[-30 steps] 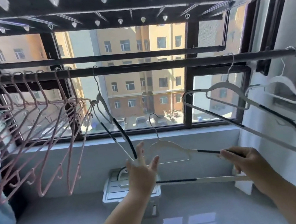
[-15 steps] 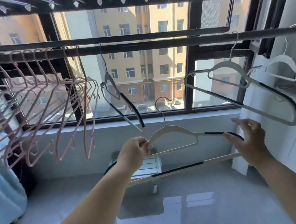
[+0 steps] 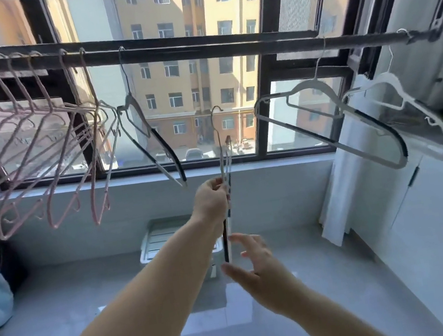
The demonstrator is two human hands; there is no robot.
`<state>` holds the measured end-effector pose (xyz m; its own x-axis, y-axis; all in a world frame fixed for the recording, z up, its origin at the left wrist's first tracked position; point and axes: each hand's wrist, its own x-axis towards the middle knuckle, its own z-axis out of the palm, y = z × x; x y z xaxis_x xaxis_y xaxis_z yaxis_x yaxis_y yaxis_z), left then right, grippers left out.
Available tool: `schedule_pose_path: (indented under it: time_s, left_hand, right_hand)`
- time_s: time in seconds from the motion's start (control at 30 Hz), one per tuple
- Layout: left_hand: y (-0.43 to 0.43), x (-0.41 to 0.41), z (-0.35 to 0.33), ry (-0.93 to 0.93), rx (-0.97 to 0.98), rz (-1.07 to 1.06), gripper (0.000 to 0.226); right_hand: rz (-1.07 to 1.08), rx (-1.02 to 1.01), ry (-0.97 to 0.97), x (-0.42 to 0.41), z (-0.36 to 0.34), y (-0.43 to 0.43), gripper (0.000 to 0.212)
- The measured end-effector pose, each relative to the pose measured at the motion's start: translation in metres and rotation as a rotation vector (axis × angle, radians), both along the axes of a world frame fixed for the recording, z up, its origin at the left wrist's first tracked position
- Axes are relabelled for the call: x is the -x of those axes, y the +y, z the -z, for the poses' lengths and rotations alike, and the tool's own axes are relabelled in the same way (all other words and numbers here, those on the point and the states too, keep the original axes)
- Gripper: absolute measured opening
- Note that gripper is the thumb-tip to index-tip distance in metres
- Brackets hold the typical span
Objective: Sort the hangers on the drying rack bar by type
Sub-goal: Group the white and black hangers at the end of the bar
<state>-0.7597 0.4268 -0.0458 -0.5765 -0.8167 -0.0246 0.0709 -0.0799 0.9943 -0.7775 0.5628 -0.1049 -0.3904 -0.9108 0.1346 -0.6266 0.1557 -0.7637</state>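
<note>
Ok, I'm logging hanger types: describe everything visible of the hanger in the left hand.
The hanger is pale grey, plastic-looking, with a metal hook on top and a black non-slip strip low down. It is off the bar, edge-on to the camera and upright. The left hand pinches its middle; the open right hand is by its lower end.

A: Which one is off the bar (image 3: 224, 46)?
B: A grey hanger (image 3: 221, 150), turned edge-on. The left hand (image 3: 212, 198) pinches it midway down. The right hand (image 3: 257, 272), fingers spread, is just beside its lower end.
A: And on the bar?
B: At the left end, pink hangers (image 3: 47, 154) crowd together; a white hanger (image 3: 393, 88) hangs near the right end.
</note>
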Motion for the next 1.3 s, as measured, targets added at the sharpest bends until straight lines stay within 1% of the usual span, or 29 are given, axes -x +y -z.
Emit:
schedule_pose_path:
  time_s: [0.13, 0.17, 0.23, 0.27, 0.3, 0.33, 0.4, 0.47, 0.53, 0.57, 0.7, 0.77, 0.83, 0.93, 1.13, 1.3]
  left_hand:
    - [0.005, 0.009, -0.010, 0.085, -0.092, -0.034, 0.019]
    - [0.008, 0.011, -0.011, 0.094, -0.105, -0.038, 0.018]
    - [0.016, 0.012, -0.010, 0.117, -0.123, -0.041, 0.014]
    - [0.018, 0.013, -0.012, 0.131, -0.126, -0.045, 0.015]
    - [0.020, 0.013, -0.014, 0.143, -0.120, -0.052, 0.017]
    - [0.021, 0.013, -0.019, 0.149, -0.104, -0.055, 0.019]
    - [0.022, 0.011, -0.030, 0.155, -0.050, -0.058, 0.014]
    - [0.022, 0.005, -0.041, 0.167, 0.002, -0.054, 0.007]
    - [0.022, -0.002, -0.047, 0.175, 0.077, -0.026, 0.003]
    - [0.021, -0.005, -0.050, 0.169, 0.132, -0.005, 0.004]
    - [0.016, -0.015, -0.059, 0.127, 0.337, 0.090, 0.046]
    - [0.013, -0.020, -0.065, 0.099, 0.399, 0.100, 0.052]
    - [0.014, -0.023, -0.069, 0.080, 0.457, 0.109, 0.051]
    - [0.016, -0.025, -0.074, 0.074, 0.486, 0.122, 0.048]
    - [0.008, -0.029, -0.068, 0.120, 0.393, 0.110, 0.048]
    - [0.007, -0.027, -0.056, 0.150, 0.360, 0.085, 0.052]
  right_hand:
    - [0.050, 0.053, -0.104, -0.006, -0.008, -0.002, 0.060]
    - [0.060, 0.067, -0.096, -0.006, -0.007, -0.001, 0.060]
    - [0.081, 0.105, 0.004, -0.006, -0.006, 0.002, 0.053]
    - [0.095, 0.135, 0.066, -0.007, -0.008, 0.003, 0.048]
    - [0.113, 0.180, 0.116, -0.007, -0.011, 0.004, 0.049]
    - [0.131, 0.223, 0.153, -0.007, -0.016, 0.004, 0.052]
    - [0.161, 0.297, 0.218, -0.005, -0.027, 0.002, 0.055]
    - [0.188, 0.358, 0.258, -0.002, -0.038, -0.001, 0.047]
    - [0.211, 0.398, 0.265, 0.002, -0.051, -0.004, 0.036]
    - [0.216, 0.415, 0.272, 0.004, -0.058, -0.006, 0.035]
    - [0.226, 0.483, 0.288, 0.011, -0.089, -0.020, 0.033]
    - [0.233, 0.513, 0.298, 0.014, -0.101, -0.028, 0.034]
    - [0.234, 0.556, 0.277, 0.016, -0.109, -0.036, 0.033]
    - [0.226, 0.581, 0.210, 0.022, -0.118, -0.049, 0.030]
    - [0.174, 0.601, 0.111, 0.019, -0.116, -0.072, 0.030]
    - [0.138, 0.587, 0.063, 0.021, -0.102, -0.080, 0.026]
